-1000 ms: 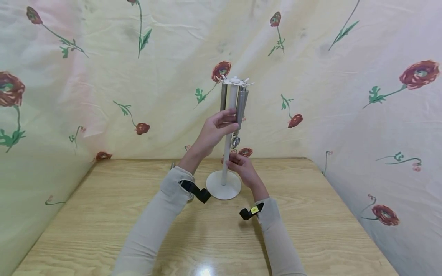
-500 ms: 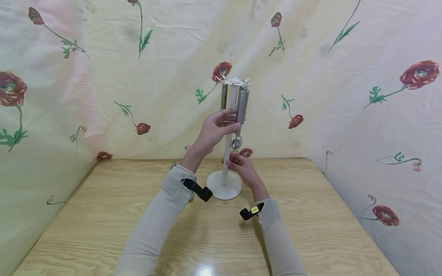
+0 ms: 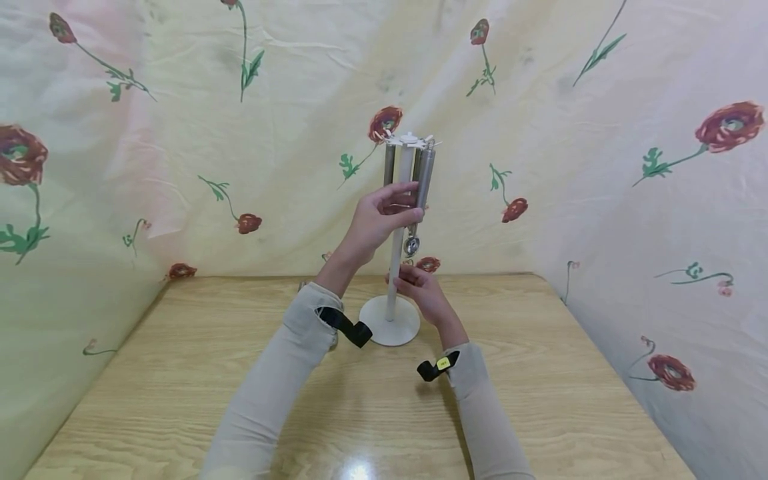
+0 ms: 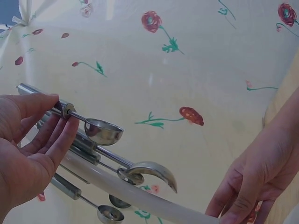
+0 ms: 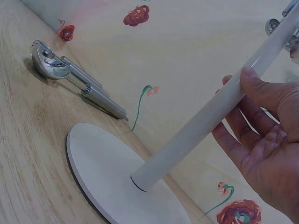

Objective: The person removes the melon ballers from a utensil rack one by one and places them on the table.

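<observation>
A white rotary utensil stand (image 3: 375,323) rises upright from a round base on the table. Between thumb and fingers, my left hand (image 3: 378,217) pinches the metal handle (image 3: 426,173) of a scoop, up near the stand's hooked top ring (image 3: 409,139). Its round bowl (image 4: 103,132) points down and outward in the left wrist view. Lower down, my right hand (image 3: 425,292) grips the stand's white pole (image 5: 198,128) with thumb and fingers. More metal utensils hang around the pole, including one with a curved head (image 4: 154,171) and a small-bowled scoop (image 4: 110,214).
On the wooden table (image 3: 504,400), left of the stand, lie shiny metal utensils (image 5: 79,84), mostly hidden behind my left forearm in the head view. Flowered cloth (image 3: 300,133) surrounds the table's back and sides.
My left hand has shifted slightly up and to the right with the scoop, whose handle top now sits higher, at the ring's right side. The right hand has stayed on the pole.
</observation>
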Available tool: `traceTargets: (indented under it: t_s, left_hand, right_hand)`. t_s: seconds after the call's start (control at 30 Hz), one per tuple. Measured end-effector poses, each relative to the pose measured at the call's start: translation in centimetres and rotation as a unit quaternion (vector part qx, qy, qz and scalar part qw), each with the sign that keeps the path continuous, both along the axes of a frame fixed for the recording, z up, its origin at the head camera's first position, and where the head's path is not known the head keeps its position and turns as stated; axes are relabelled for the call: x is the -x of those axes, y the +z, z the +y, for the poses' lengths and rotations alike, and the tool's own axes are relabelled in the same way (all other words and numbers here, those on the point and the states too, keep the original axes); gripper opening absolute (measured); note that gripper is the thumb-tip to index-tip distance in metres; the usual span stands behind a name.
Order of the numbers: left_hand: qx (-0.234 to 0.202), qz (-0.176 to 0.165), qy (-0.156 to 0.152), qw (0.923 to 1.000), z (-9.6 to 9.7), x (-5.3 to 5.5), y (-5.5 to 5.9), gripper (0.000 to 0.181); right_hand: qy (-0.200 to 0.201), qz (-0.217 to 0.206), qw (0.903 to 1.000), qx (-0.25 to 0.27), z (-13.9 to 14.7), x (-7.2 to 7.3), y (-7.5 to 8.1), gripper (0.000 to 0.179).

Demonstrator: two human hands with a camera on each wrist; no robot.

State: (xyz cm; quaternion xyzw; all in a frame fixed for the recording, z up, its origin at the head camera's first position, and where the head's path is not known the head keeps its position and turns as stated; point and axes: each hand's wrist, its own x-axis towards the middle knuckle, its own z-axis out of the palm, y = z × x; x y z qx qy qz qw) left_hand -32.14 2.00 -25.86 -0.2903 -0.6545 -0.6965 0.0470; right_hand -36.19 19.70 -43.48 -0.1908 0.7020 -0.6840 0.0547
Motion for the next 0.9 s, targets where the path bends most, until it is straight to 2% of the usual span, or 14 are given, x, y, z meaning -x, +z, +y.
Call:
traceTargets:
  t_s: [0.2, 0.4, 0.63, 0.9]
  left_hand:
    - [0.012, 0.009, -0.009, 0.9999, -0.2, -0.3, 0.2, 0.047]
    - [0.016, 0.007, -0.026, 0.9995, -0.9, -0.6, -0.6, 0.048]
    - [0.020, -0.016, -0.019, 0.9995, -2.8, -0.9, -2.3, 0.049]
    - [0.021, -0.041, 0.003, 0.9989, -5.1, -0.1, -4.9, 0.047]
  right_hand:
    - [-0.005, -0.003, 1.0000, 0.005, 0.0, 0.1, 0.1, 0.041]
    - [-0.002, 0.002, 1.0000, 0.004, 0.0, 0.1, -0.1, 0.040]
    - [0.002, 0.013, 0.9999, 0.006, -0.1, -0.1, -0.3, 0.040]
    - [-0.005, 0.010, 0.9999, 0.009, -0.2, -0.2, -0.3, 0.041]
